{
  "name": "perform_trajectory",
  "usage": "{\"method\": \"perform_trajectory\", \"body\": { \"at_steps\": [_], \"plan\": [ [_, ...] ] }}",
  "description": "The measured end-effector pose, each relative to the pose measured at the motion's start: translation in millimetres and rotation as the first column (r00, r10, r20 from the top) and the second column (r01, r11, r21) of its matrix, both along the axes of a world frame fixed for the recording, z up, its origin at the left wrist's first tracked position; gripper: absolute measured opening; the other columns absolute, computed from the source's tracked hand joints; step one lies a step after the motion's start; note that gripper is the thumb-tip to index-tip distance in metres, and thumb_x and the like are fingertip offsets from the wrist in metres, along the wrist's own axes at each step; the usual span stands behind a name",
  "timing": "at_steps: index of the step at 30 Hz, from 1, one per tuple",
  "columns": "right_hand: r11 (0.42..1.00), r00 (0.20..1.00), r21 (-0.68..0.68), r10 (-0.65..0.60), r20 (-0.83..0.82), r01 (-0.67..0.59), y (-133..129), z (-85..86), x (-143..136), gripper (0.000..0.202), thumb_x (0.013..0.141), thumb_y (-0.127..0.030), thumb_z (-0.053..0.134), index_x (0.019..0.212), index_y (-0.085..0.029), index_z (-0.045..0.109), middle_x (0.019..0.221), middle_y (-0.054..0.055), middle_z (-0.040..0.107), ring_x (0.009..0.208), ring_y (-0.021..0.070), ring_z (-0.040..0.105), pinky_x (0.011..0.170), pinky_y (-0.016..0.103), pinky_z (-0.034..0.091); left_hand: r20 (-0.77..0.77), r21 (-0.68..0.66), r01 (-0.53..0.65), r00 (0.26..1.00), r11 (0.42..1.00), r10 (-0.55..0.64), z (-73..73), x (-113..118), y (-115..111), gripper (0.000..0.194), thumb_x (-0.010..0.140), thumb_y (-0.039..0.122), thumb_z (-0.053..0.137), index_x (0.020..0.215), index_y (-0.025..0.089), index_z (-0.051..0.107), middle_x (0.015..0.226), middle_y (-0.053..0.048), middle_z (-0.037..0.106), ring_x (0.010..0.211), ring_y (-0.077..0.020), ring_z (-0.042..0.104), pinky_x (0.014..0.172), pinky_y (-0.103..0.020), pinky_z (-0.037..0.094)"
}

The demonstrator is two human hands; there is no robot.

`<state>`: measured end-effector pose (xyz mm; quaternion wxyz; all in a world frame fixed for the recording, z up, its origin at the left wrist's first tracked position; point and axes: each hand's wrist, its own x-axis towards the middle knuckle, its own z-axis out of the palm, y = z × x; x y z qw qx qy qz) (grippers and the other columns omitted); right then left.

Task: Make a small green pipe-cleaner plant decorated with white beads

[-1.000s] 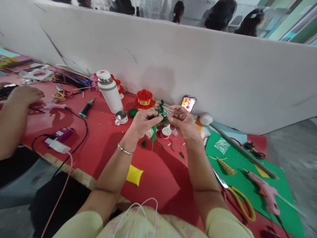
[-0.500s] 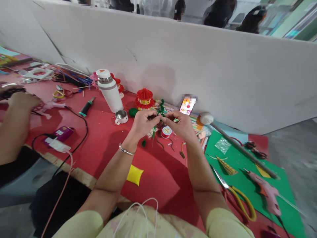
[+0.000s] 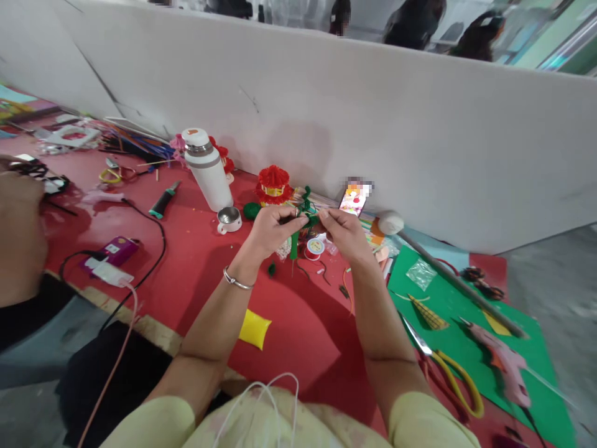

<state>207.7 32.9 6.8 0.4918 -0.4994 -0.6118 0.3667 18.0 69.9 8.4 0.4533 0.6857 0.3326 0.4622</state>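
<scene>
My left hand point(image 3: 278, 230) is closed, thumb and fingers pinching a green craft piece point(image 3: 294, 246) whose flat strip hangs down below the fingers. Curled green fuzzy stems point(image 3: 306, 198) rise just behind the fingertips; whether they join the held piece I cannot tell. Thumb against forefinger, my right hand point(image 3: 342, 231) pinches a thin strand by the green piece, a short gap from the left fingertips. Below the hands lies a spool of red thread point(image 3: 314, 249). Near it are short dark wires and a small green tuft point(image 3: 272, 269).
A white thermos point(image 3: 205, 171), a metal cup point(image 3: 229, 219) and a red ruffled ornament point(image 3: 273, 184) stand behind. A lit phone point(image 3: 354, 198) leans on the partition. Scissors point(image 3: 441, 361) and a pink glue gun point(image 3: 501, 364) lie right. A co-worker's hand point(image 3: 21, 218) is left.
My right hand has drawn slightly right, away from my left, opening a gap between the fingertips. More of the green strip shows. The co-worker's hand has moved left.
</scene>
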Motion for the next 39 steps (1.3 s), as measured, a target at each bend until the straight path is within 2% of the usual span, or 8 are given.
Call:
{"method": "perform_trajectory", "body": {
  "at_steps": [7, 15, 19, 22, 25, 30, 34, 39],
  "plan": [
    [0.996, 0.997, 0.032, -0.077, -0.009, 0.077, 3, -1.4, 8, 0.055, 0.091, -0.071, 0.056, 0.083, -0.019, 0.073, 0.072, 0.003, 0.063, 0.064, 0.0139, 0.052, 0.055, 0.027, 0.036, -0.087, 0.049, -0.044, 0.995, 0.998, 0.048, -1.6, 0, 0, 0.038, 0.083, 0.039, 0.072, 0.060, 0.016, 0.053, 0.058, 0.004, 0.038, 0.058, -0.0088, 0.033, 0.054, -0.025, 0.024],
    [0.998, 0.995, 0.051, 0.027, 0.097, -0.032, -4, 7.7, -1, 0.039, 0.084, -0.055, 0.073, 0.082, -0.016, 0.071, 0.071, 0.000, 0.064, 0.063, 0.0108, 0.051, 0.057, 0.025, 0.039, -0.076, 0.061, -0.031, 0.996, 0.998, 0.035, -2.2, 0, 1, 0.040, 0.083, 0.040, 0.072, 0.059, 0.016, 0.051, 0.059, 0.004, 0.038, 0.059, -0.0087, 0.033, 0.054, -0.025, 0.024],
    [0.996, 0.992, 0.077, 0.040, 0.122, -0.050, -3, 6.3, 3, 0.040, 0.093, -0.052, 0.062, 0.075, -0.017, 0.068, 0.066, -0.001, 0.059, 0.061, 0.0103, 0.049, 0.058, 0.025, 0.039, -0.055, 0.046, -0.023, 0.998, 0.999, 0.026, -1.0, 0, 1, 0.042, 0.083, 0.039, 0.072, 0.058, 0.016, 0.048, 0.059, 0.004, 0.036, 0.059, -0.0083, 0.032, 0.054, -0.025, 0.024],
    [0.981, 0.991, 0.193, -0.039, 0.130, 0.013, -3, 5.1, 9, 0.027, 0.096, -0.043, 0.061, 0.089, -0.019, 0.070, 0.077, 0.000, 0.064, 0.065, 0.0111, 0.054, 0.059, 0.025, 0.043, -0.044, 0.040, -0.029, 0.999, 0.999, 0.031, -1.6, -1, 1, 0.041, 0.083, 0.037, 0.073, 0.057, 0.016, 0.048, 0.058, 0.005, 0.035, 0.058, -0.0077, 0.030, 0.053, -0.025, 0.023],
    [0.924, 0.965, 0.382, -0.081, 0.248, -0.020, -4, 3.3, 9, 0.018, 0.090, -0.034, 0.070, 0.103, -0.022, 0.067, 0.102, 0.004, 0.067, 0.074, 0.0127, 0.060, 0.062, 0.026, 0.049, 0.014, -0.015, -0.056, 0.998, 0.998, 0.056, -4.8, -1, 3, 0.042, 0.080, 0.038, 0.076, 0.056, 0.016, 0.049, 0.057, 0.005, 0.036, 0.055, -0.0071, 0.031, 0.051, -0.025, 0.022],
    [0.757, 0.791, 0.614, -0.228, 0.567, -0.223, 0, -12.6, -7, 0.038, 0.087, -0.027, 0.074, 0.122, -0.028, 0.060, 0.144, 0.014, 0.053, 0.121, 0.0285, 0.060, 0.090, 0.044, 0.056, 0.191, -0.258, -0.089, 0.971, 0.962, 0.141, -8.8, 0, 6, 0.034, 0.077, 0.044, 0.080, 0.065, 0.017, 0.062, 0.055, 0.005, 0.042, 0.046, -0.0053, 0.031, 0.044, -0.023, 0.022],
    [0.614, 0.736, 0.759, -0.408, 0.540, -0.216, 7, -28.6, -15, 0.043, 0.088, -0.036, 0.074, 0.125, -0.028, 0.055, 0.141, 0.015, 0.056, 0.127, 0.0321, 0.058, 0.097, 0.048, 0.055, 0.230, -0.342, -0.027, 0.967, 0.939, 0.112, -7.6, 1, 4, 0.041, 0.072, 0.050, 0.083, 0.065, 0.016, 0.062, 0.054, 0.004, 0.045, 0.043, -0.0048, 0.032, 0.040, -0.023, 0.021],
    [0.588, 0.714, 0.778, -0.446, 0.540, -0.221, 4, -30.4, -16, 0.029, 0.094, -0.033, 0.065, 0.120, -0.025, 0.057, 0.131, 0.014, 0.065, 0.121, 0.0289, 0.064, 0.097, 0.045, 0.056, 0.220, -0.241, 0.046, 0.976, 0.969, 0.008, -10.7, 3, 6, 0.048, 0.072, 0.054, 0.084, 0.058, 0.015, 0.058, 0.055, 0.004, 0.043, 0.049, -0.0048, 0.036, 0.045, -0.022, 0.023]
  ]
}}
